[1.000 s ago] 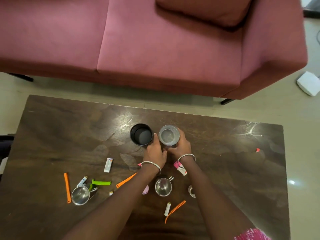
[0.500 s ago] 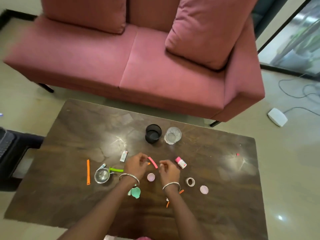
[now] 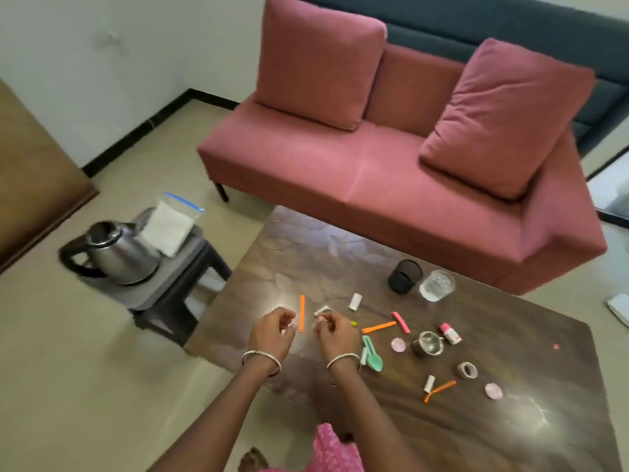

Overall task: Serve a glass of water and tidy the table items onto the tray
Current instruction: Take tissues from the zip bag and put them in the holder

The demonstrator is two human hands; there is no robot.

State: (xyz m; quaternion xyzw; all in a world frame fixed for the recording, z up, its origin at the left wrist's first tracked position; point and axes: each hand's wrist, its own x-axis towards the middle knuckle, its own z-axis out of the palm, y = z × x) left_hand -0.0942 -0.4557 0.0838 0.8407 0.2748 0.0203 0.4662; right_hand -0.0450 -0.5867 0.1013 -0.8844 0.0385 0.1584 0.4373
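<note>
Glass (image 3: 437, 285) stands at the far side of the worktop (image 3: 476, 420), just beside a black cup (image 3: 405, 276) and well apart from both hands. It looks to hold water, so it will likely be fairly heavy, slick and breakable; best taken around the middle of its wall and kept upright. The small items scattered nearer, among them an orange stick (image 3: 302, 313), a green spoon (image 3: 373, 354), a steel cup (image 3: 427, 343) and a tape roll (image 3: 467, 370), look light and stiff, fit for a fingertip pinch. No tray shows clearly. A kettle (image 3: 115, 250) sits on a stool to the left. The left hand (image 3: 273, 332) hovers with fingers loosely curled and nothing in its grip. The right hand (image 3: 335, 330) has its fingers curled close over a small pale piece; whether the grip has closed on it I cannot tell.
</note>
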